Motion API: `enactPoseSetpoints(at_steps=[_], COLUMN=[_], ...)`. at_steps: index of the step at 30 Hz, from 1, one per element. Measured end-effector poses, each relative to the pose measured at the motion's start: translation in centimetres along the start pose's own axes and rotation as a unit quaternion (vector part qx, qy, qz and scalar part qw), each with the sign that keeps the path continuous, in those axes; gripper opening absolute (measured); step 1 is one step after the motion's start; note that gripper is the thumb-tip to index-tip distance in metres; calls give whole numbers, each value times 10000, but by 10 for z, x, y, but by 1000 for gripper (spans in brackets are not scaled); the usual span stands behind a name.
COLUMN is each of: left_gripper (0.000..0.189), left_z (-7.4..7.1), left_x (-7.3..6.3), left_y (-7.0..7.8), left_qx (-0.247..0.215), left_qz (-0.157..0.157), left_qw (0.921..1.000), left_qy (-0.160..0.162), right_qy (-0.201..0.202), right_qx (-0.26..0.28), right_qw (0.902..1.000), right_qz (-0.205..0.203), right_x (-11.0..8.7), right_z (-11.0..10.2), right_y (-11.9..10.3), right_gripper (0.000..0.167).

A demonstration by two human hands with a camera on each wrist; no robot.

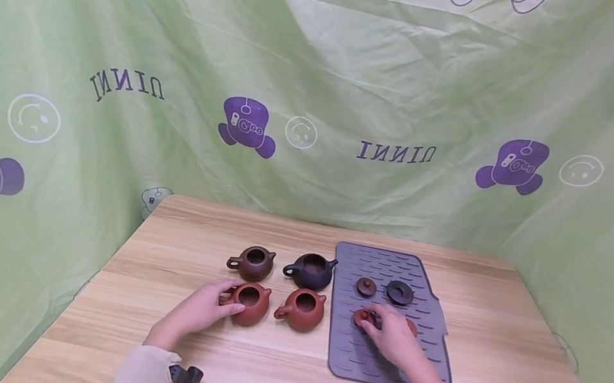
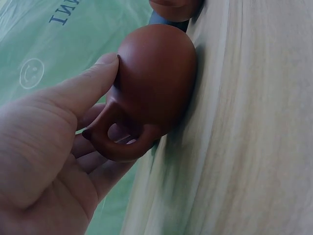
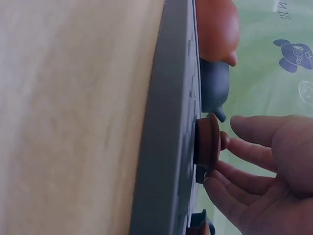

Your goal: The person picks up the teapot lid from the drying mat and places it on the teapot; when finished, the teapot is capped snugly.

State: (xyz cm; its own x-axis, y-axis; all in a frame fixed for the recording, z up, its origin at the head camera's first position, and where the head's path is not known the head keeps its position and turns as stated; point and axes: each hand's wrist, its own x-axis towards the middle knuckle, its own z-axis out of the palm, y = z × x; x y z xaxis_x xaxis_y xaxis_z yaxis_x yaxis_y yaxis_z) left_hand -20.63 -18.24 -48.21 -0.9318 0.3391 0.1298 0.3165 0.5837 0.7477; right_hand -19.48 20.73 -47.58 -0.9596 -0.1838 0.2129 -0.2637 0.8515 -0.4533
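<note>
Gripping the near-left red clay teapot (image 2: 156,78) beside its handle, the left hand (image 1: 204,307) works at the left of the wooden table (image 1: 260,366). On the grey mat (image 1: 343,358) at right, the right hand (image 1: 395,338) spreads loosely around a red knobbed lid (image 3: 204,142), thumb clear of the knob. Another red teapot (image 1: 306,321) stands between; the brown teapot (image 1: 256,270) and black teapot (image 1: 313,280) stand farther back.

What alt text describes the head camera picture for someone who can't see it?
A person's left hand grips a red teapot, one of four lidless teapots on a wooden table; the right hand is at a red lid on a gray mat with other lids.
</note>
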Motion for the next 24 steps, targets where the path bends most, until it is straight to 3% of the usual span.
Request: enactPoseSetpoints(at_steps=[9,17,24], left_gripper=[51,48,47], left_z=[1,2,2], left_x=[1,0,0], left_y=[-3,-1,-2], left_qx=[56,145,237], left_qz=[146,92,166], left_qw=[9999,9998,9994], left_qy=[54,139,164], right_qy=[11,-84,94], right_qx=[10,-20,330], right_qw=[10000,9991,9992], right_qz=[69,414,194], right_x=[5,13,23], right_z=[5,6,-3], right_y=[1,-1,-28], right_gripper=[22,9,10])
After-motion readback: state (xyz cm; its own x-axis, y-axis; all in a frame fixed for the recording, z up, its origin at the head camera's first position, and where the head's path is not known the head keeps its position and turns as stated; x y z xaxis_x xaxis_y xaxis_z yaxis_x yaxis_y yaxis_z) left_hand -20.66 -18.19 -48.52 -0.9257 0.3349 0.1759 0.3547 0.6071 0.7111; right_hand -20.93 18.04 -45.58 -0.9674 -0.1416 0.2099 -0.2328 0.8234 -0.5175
